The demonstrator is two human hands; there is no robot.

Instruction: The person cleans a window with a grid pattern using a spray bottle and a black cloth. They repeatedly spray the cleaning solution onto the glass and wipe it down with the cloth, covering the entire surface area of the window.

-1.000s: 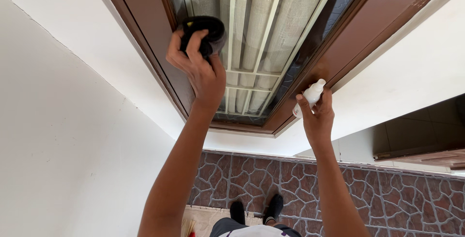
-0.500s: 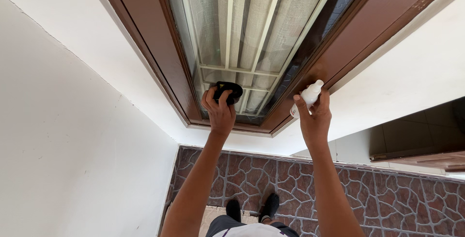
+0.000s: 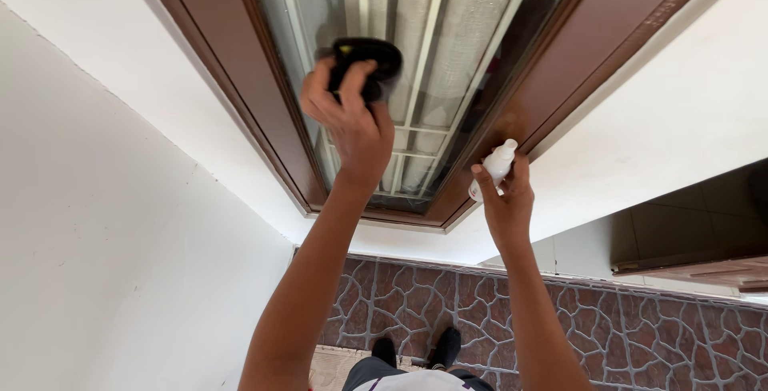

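**Black pad on the glass, white bottle at the frame**

While the left hand presses a round black cleaning pad flat against the window glass, its fingers curl over the pad's near edge in a closed grip. To the right, the right hand is wrapped shut around a small white spray bottle, held tilted just beside the brown window frame. White grille bars show behind the pane. Below lie a stone-patterned floor and the person's dark shoes.
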